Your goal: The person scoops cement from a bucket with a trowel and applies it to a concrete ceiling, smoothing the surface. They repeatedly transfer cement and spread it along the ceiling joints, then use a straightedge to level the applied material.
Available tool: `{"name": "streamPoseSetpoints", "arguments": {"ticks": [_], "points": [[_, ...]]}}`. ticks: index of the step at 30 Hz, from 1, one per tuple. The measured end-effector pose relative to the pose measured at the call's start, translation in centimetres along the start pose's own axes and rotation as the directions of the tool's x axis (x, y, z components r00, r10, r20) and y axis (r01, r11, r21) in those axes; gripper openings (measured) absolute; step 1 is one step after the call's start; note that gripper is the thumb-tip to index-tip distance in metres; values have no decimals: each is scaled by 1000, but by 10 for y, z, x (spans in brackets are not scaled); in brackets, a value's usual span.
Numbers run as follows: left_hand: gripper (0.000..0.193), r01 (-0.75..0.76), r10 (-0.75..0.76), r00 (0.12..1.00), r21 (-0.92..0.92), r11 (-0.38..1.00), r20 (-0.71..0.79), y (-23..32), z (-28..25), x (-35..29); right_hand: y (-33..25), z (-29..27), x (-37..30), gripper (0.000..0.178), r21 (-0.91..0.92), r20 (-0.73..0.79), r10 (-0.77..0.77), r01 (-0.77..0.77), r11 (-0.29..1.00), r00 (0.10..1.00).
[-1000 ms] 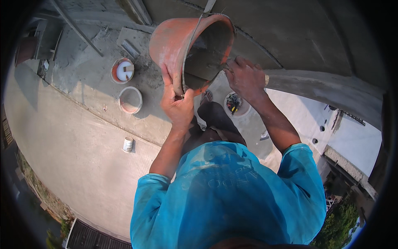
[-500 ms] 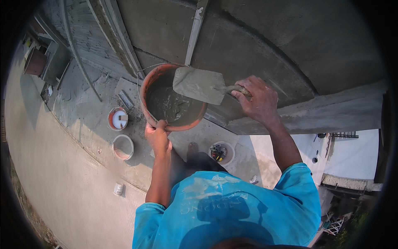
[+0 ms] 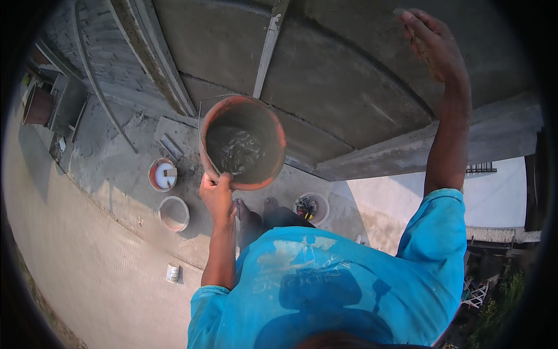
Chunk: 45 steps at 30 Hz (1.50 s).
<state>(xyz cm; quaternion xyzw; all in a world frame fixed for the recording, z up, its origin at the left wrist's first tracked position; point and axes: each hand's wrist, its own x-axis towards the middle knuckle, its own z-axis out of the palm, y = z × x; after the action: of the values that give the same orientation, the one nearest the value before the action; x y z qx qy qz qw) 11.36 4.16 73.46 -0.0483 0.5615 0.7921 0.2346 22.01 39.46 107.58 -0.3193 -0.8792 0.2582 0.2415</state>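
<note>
The grey concrete floor [image 3: 125, 192] carries a pale bucket [image 3: 174, 216] near its outer edge, a small orange bucket [image 3: 153, 177] farther in, and a white tool bucket [image 3: 326, 208] toward the wall-side edge. Past the outer edge, paler paving [image 3: 110, 262] bears a white container [image 3: 172, 272].

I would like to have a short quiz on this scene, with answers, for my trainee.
1. Which hand holds the large orange bucket?
2. True or false: the large orange bucket is empty.
3. Where is the right hand? (a) inside the bucket, (b) raised in front of the grey wall, (c) down beside the feet.

Key: 1. The left hand. 2. False, it contains a wet-looking grey mix. 3. b.
</note>
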Motion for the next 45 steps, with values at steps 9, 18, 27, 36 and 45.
{"name": "streamPoseSetpoints", "arguments": {"ticks": [9, 18, 27, 36, 45], "points": [[16, -177, 172, 977, 28, 984, 124, 31, 50, -15, 0, 63, -110, 34, -558, 405, 86, 171, 812, 910], [8, -601, 560, 798, 250, 759, 221, 31, 76, -32, 64, 193, -163, 27, -645, 329, -136, 327, 691, 935], [20, -278, 271, 953, 44, 959, 134, 43, 67, -15, 67, 149, -164, 24, -565, 25, -304, 265, 782, 952], [29, -87, 86, 996, -100, 991, -17, 37, 47, -8, 15, 25, -63, 26, 129, 451, -209, 169, 977, 868], [25, -94, 99, 993, -85, 992, 60, 34, 43, -12, -42, -55, 6, 20, 68, -57, -133, 137, 988, 989]]}}
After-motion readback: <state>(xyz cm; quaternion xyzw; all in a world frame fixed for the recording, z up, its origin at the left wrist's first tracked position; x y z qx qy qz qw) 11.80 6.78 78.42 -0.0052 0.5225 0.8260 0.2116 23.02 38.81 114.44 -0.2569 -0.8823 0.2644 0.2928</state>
